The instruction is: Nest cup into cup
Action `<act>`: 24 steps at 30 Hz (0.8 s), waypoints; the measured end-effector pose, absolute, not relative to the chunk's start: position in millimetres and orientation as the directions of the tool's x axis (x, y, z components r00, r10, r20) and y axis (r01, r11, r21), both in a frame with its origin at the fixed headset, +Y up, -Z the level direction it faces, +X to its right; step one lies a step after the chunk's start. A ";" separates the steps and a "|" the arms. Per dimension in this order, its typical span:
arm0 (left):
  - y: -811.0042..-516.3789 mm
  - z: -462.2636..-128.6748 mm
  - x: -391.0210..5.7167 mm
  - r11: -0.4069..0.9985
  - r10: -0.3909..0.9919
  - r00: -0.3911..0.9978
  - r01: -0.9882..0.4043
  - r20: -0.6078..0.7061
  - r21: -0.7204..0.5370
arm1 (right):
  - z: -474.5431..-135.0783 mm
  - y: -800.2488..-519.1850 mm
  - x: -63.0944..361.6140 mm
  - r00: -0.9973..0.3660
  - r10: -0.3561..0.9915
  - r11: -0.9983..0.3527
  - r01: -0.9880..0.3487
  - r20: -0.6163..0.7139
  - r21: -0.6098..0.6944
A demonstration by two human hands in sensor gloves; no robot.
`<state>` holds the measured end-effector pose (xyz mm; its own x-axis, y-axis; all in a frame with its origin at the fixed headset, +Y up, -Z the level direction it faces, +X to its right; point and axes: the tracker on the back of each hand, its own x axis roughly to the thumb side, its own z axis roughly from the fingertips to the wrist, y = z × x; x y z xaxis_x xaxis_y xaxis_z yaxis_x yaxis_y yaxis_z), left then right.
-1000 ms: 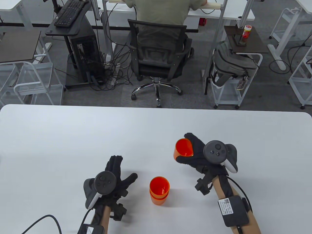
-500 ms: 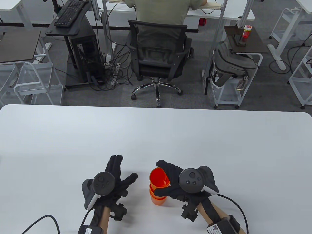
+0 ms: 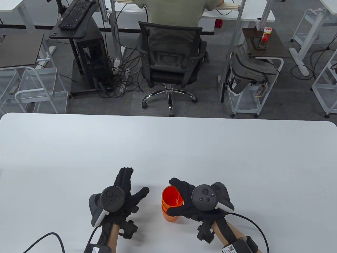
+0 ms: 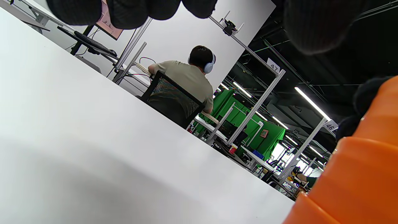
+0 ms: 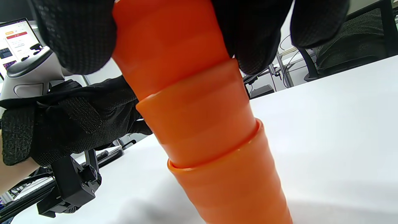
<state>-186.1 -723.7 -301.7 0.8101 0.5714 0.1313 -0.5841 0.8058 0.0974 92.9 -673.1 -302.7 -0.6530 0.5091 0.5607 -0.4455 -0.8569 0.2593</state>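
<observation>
A stack of orange cups (image 3: 171, 210) stands on the white table (image 3: 168, 147) near its front edge. My right hand (image 3: 184, 203) grips the top orange cup (image 3: 172, 196), which sits inside the stack. In the right wrist view the top cup (image 5: 168, 46) is between my fingers (image 5: 74, 37) above two nested cups (image 5: 217, 155). My left hand (image 3: 129, 189) rests open on the table just left of the stack, fingers spread and empty. The stack's side (image 4: 357, 174) shows at the right of the left wrist view.
Beyond the table's far edge a person sits on a black office chair (image 3: 171, 58). A black cable (image 3: 47, 237) runs from my left wrist at the front left.
My right hand carried the orange cup from the right down and left onto the stack, then pushed it lower into it. My left hand has not moved.
</observation>
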 end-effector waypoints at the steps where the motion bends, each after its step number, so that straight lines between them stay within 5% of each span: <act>1: -723.9 -301.8 -186.1 0.806 0.571 0.810 -0.584 0.130 0.095 | -302.7 -673.8 93.0 -0.653 0.510 -0.856 -0.445 0.559 0.261; 10: -720.6 -301.1 -185.5 0.820 0.548 0.824 -0.563 0.144 0.103 | -299.6 -662.5 99.0 -0.651 0.516 -0.848 -0.481 0.557 0.222; 16: -708.9 -294.5 -181.0 0.922 0.306 0.937 -0.336 0.172 0.193 | -292.2 -644.5 123.2 -0.750 0.432 -0.847 -0.528 0.501 -0.059; 20: -708.5 -292.4 -174.0 0.963 0.052 0.988 -0.088 0.145 0.255 | -289.2 -652.1 141.5 -0.907 0.202 -0.901 -0.320 0.371 -0.293; 24: -714.2 -293.8 -166.4 0.968 -0.109 0.986 0.076 0.128 0.238 | -296.1 -677.2 158.0 -0.973 -0.035 -0.945 -0.042 0.227 -0.324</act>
